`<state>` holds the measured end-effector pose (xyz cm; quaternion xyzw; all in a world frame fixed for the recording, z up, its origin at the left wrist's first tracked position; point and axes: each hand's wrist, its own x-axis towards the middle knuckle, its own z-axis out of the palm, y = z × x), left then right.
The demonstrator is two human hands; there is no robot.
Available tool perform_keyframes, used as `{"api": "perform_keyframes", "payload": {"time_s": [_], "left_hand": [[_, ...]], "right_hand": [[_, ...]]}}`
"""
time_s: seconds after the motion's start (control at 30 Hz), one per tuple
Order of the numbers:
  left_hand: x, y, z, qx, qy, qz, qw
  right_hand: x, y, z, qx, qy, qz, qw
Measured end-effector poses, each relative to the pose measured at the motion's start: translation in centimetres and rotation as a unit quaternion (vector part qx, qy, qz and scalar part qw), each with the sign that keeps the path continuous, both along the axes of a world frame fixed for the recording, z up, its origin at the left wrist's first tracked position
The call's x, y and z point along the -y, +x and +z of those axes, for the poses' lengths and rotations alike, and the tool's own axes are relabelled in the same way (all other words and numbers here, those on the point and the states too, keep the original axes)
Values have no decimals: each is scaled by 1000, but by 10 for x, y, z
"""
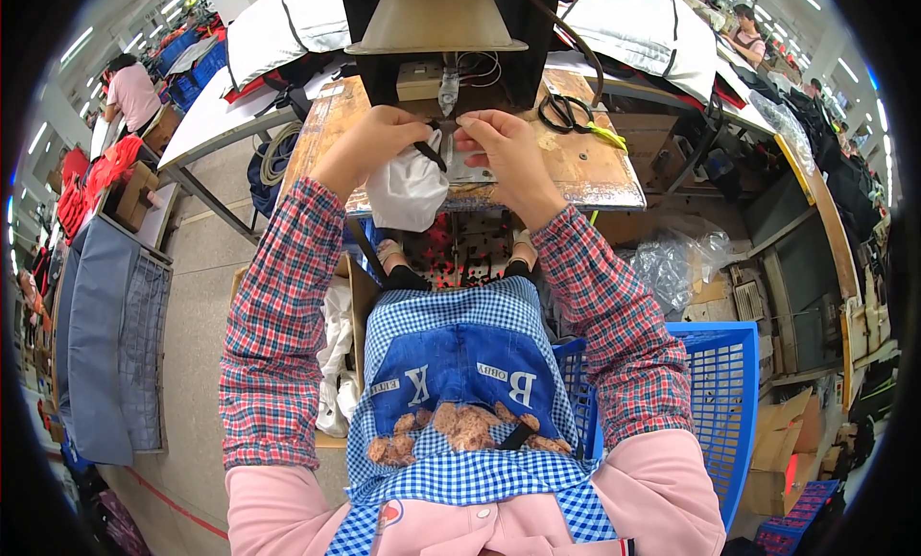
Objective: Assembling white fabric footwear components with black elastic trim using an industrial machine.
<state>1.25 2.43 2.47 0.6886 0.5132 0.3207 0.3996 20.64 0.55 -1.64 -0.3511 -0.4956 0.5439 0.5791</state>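
My left hand (376,145) is closed at the front of a machine with a beige flared cover (436,19). From its fingers a white cloth piece (408,191) hangs over the edge of the worn wooden table (600,177). A short black strip (430,154) lies across the cloth, by the fingertips. My right hand (508,158) is raised just to the right, thumb and index finger pinched close to the machine's lower metal part (448,91). Whatever sits in that pinch is too small to make out.
Black-handled scissors (566,115) with a yellow-green band lie on the table's right side. White-covered piles (638,28) stand on side tables. By my right side is a blue plastic basket (724,374); clear plastic bags (676,263) lie beyond it. White cloth fills a box (336,354) at my left.
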Motion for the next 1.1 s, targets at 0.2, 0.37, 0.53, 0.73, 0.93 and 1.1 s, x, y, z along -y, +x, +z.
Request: {"api": "perform_keyframes", "payload": {"time_s": [0.2,0.37,0.53,0.73,0.93,1.1], "left_hand": [[36,-11,-4,-55,-10,-28,998],[68,5,-11,-43,1,-23,999],[90,7,-11,-43,74,-93,992],[115,-4,-9,89,-93,-100,987],[125,-12,-4,140,-211,-162,954],[129,-15,-10,218,-259,-172,925]], "right_hand": [[41,10,-1,137,-25,58,989],[92,-5,-13,370,165,-16,914],[103,-5,-20,320,102,-28,941],[106,24,-19,6,-30,106,994],[113,39,-22,-75,-65,150,984],[116,39,-28,-88,-52,179,978]]}}
